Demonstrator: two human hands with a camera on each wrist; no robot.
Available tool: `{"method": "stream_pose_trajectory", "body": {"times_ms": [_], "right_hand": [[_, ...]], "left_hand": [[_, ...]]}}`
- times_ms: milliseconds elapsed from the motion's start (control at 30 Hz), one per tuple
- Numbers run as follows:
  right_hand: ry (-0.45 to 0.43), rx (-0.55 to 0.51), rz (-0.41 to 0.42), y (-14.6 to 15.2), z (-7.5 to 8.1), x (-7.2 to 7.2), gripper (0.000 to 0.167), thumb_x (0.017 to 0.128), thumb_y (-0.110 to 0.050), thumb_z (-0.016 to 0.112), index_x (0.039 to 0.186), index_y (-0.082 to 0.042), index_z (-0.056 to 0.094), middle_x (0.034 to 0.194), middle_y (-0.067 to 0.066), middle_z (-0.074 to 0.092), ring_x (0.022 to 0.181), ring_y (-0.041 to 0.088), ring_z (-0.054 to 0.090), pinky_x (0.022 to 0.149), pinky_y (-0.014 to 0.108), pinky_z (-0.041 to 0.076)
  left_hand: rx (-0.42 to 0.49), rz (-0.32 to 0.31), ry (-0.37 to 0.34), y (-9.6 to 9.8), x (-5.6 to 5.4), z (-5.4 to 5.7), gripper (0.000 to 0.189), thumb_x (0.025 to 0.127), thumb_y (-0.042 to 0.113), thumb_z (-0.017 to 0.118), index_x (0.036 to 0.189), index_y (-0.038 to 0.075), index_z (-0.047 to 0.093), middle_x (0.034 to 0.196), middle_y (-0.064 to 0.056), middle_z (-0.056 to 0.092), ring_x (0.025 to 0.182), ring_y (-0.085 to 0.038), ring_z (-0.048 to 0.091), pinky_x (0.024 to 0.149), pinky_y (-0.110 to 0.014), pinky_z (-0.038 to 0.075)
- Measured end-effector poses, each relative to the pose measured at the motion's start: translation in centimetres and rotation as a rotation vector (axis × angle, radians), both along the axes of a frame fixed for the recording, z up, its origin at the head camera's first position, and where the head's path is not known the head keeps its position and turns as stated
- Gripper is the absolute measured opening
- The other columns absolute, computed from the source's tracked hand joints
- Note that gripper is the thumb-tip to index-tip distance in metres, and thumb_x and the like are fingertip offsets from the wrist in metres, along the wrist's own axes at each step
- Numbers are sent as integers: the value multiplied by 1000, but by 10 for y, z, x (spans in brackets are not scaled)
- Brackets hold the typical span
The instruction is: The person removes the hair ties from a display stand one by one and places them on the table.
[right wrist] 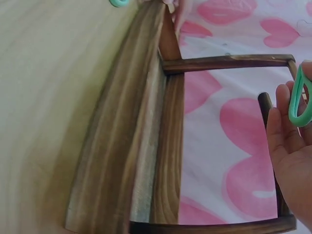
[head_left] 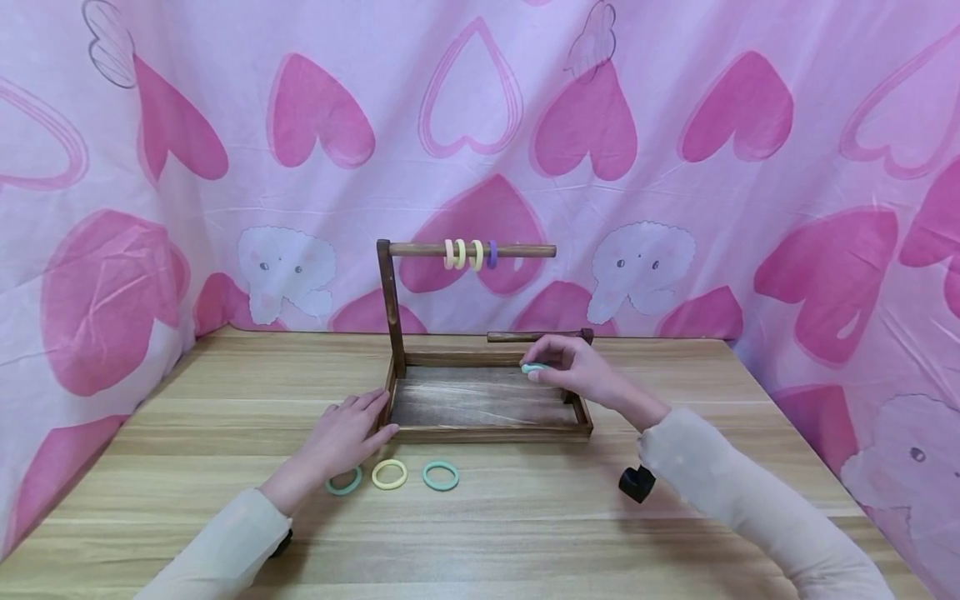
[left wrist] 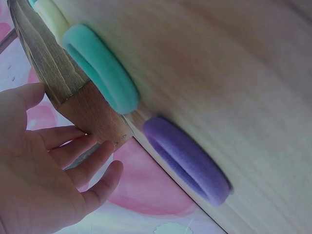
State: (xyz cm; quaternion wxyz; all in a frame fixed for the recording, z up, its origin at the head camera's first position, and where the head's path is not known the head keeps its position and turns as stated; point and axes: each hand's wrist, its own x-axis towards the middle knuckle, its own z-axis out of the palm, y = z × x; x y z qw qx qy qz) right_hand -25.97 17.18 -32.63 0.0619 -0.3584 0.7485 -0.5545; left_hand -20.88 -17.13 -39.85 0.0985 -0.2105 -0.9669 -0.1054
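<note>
My right hand (head_left: 576, 368) pinches a mint green hair tie (head_left: 533, 368) between thumb and fingers, just in front of the rack's short lower rod (head_left: 512, 337). In the right wrist view that hair tie (right wrist: 295, 109) overlaps the palm. My left hand (head_left: 347, 429) touches the left end of the wooden rack (head_left: 491, 434), its fingers loosely extended. On the table near it lie a green hair tie (head_left: 343, 483), a yellow one (head_left: 389, 475) and another green one (head_left: 440, 476). A purple hair tie (left wrist: 187, 161) shows in the left wrist view, hidden from the head view.
From the rack's left post (head_left: 391, 308) the long upper rod (head_left: 528, 250) runs right, carrying several pale, yellow and purple hair ties (head_left: 477, 256). A pink heart-patterned curtain (head_left: 480, 108) hangs behind the table (head_left: 525, 533). Black wrist gear (head_left: 637, 484) shows under the right sleeve.
</note>
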Motion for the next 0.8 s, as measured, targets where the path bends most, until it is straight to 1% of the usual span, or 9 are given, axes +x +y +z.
{"method": "stream_pose_trajectory", "body": {"times_ms": [133, 200, 367, 433, 500, 633, 733, 800], "right_hand": [[12, 3, 39, -3, -7, 3, 16, 81, 3, 59, 96, 7, 57, 93, 12, 58, 82, 31, 55, 71, 29, 47], [11, 12, 56, -4, -10, 6, 16, 81, 5, 58, 96, 9, 56, 92, 12, 58, 82, 33, 54, 70, 29, 47], [-3, 29, 84, -10, -10, 17, 16, 79, 11, 57, 95, 9, 56, 91, 12, 58, 81, 25, 54, 69, 27, 47], [1, 37, 101, -13, -8, 23, 16, 78, 13, 56, 94, 9, 56, 90, 14, 57, 79, 25, 54, 68, 26, 47], [16, 46, 116, -16, -7, 29, 16, 77, 14, 56, 93, 9, 56, 89, 16, 57, 77, 27, 54, 67, 29, 47], [35, 89, 119, -20, -10, 36, 15, 77, 11, 58, 92, 6, 57, 87, 13, 58, 77, 23, 54, 68, 32, 47], [54, 132, 112, -22, -15, 38, 14, 78, 5, 61, 91, 2, 58, 85, 10, 59, 75, 16, 53, 67, 32, 46], [60, 144, 114, -24, -19, 40, 14, 78, 3, 62, 91, 1, 59, 84, 9, 59, 74, 13, 52, 65, 31, 45]], "left_hand": [[-4, 1, -3, 0, -1, -1, 56, 86, 38, 53, 125, -2, 47, 126, -17, 45, 108, -37, 44, 79, -53, 37], [-6, 1, -5, 0, -1, -1, 56, 86, 38, 53, 125, -2, 47, 126, -17, 45, 108, -37, 44, 79, -53, 37], [-5, 1, -2, 0, -1, -1, 56, 86, 37, 53, 125, -2, 47, 126, -17, 45, 107, -37, 44, 79, -53, 37], [-6, 2, -1, 0, -1, -1, 56, 86, 37, 53, 125, -2, 47, 126, -16, 45, 108, -37, 44, 79, -53, 37], [-7, 3, -3, 1, -1, -1, 56, 86, 38, 53, 125, -2, 47, 126, -16, 45, 108, -37, 44, 79, -53, 37], [-10, 5, -10, 0, -1, -1, 56, 86, 38, 52, 125, -2, 47, 127, -16, 45, 109, -37, 44, 80, -52, 36], [-12, 7, -12, 0, -1, 0, 56, 86, 39, 52, 125, -2, 47, 127, -16, 45, 109, -37, 44, 81, -52, 36], [-13, 7, -11, 0, -1, 0, 56, 86, 39, 52, 125, -2, 47, 127, -16, 45, 109, -37, 44, 81, -52, 36]]}}
